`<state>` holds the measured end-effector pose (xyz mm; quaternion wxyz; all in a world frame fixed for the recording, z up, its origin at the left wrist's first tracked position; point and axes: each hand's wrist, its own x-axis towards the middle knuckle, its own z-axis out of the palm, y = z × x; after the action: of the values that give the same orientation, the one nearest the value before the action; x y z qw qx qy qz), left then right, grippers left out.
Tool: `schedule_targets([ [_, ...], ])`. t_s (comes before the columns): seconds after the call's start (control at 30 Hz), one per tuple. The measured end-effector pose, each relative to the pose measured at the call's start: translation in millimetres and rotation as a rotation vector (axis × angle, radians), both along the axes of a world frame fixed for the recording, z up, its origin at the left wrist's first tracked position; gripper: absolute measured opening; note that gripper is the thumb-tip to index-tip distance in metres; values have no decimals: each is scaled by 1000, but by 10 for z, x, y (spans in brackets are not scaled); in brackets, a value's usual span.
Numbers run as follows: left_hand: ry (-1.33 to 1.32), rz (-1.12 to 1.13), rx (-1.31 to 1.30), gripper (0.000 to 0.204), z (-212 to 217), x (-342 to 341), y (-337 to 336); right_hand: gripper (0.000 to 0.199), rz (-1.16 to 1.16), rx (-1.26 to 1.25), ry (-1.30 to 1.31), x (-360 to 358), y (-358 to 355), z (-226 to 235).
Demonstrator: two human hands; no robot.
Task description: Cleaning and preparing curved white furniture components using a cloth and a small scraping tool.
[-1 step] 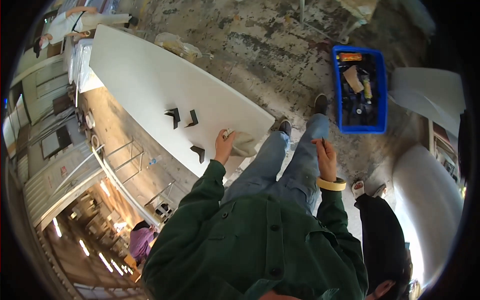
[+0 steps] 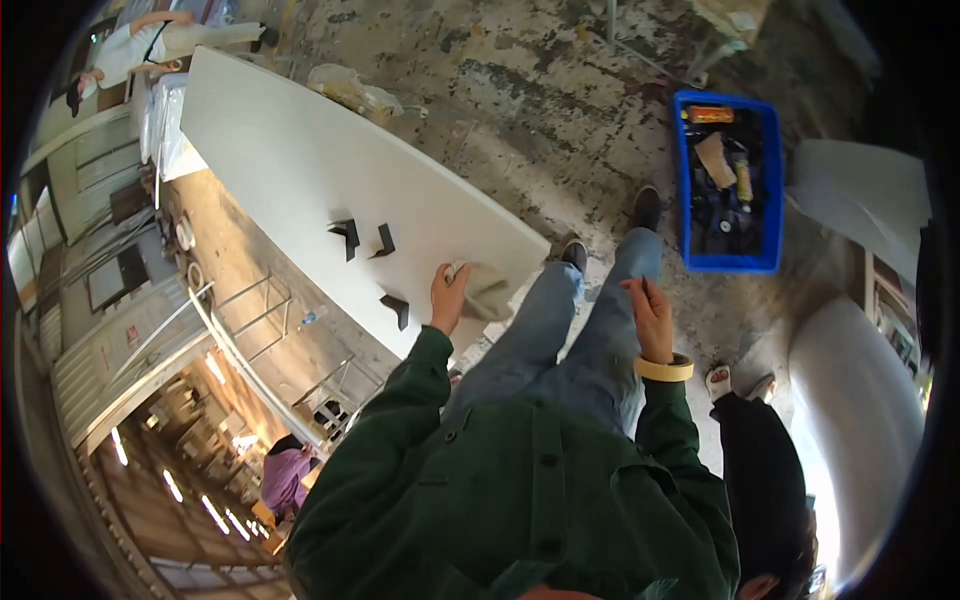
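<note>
A beige cloth (image 2: 486, 292) is bunched in my left hand (image 2: 448, 298), whose fingers are closed on it. The cloth hangs over the near right end of a large white tapered panel (image 2: 290, 140), shaped like a board. On that panel, left of my hand, stand three black angled brackets, one (image 2: 396, 311) nearest to me and another (image 2: 384, 240) farther off. My right hand (image 2: 654, 318) is held over my right leg, fingers pinched together around something small and dark that I cannot make out. A yellowish roll of tape (image 2: 664, 369) circles my right wrist.
A blue crate (image 2: 684, 190) with dark parts, tubes and a brown piece stands on the floor at right. Beyond it lies a large white rolled sheet (image 2: 850, 400). A person in black (image 2: 760, 480) is close at lower right; others are at far left and lower left.
The view has shifted slightly, so the crate sits a little farther right. Both hands keep their grip and place.
</note>
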<state>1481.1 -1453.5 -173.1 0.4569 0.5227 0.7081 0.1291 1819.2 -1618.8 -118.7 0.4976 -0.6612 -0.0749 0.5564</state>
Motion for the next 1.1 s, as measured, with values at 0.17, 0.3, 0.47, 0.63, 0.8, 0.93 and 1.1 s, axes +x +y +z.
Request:
schedule_targets([
  [0.17,332,295,294,31,-322,338,-201,16,209,40,366,-125,475,-1210],
  [0.3,288,432,308,19,-366,606,-207,22,312,72,644,-478,732,-1777],
  [0.47,428,348,315,20,-368,777,-192,37,472,162,1037,-642,997,-1899],
  [0.63,918,22,296,23,-429,769,-255,45,268,322,1112,-775,846,-2039],
  [0.8,1035,4,133,22,-159,452,-872,46,232,426,1502,-835,705,-2176],
  [0.93,1117,86,77,22,-99,443,-1185,53,210,393,1746,-859,677,-2295],
  [1.1,1167,163,79,21,31,510,-1373,52,241,455,1847,-880,652,-2441],
])
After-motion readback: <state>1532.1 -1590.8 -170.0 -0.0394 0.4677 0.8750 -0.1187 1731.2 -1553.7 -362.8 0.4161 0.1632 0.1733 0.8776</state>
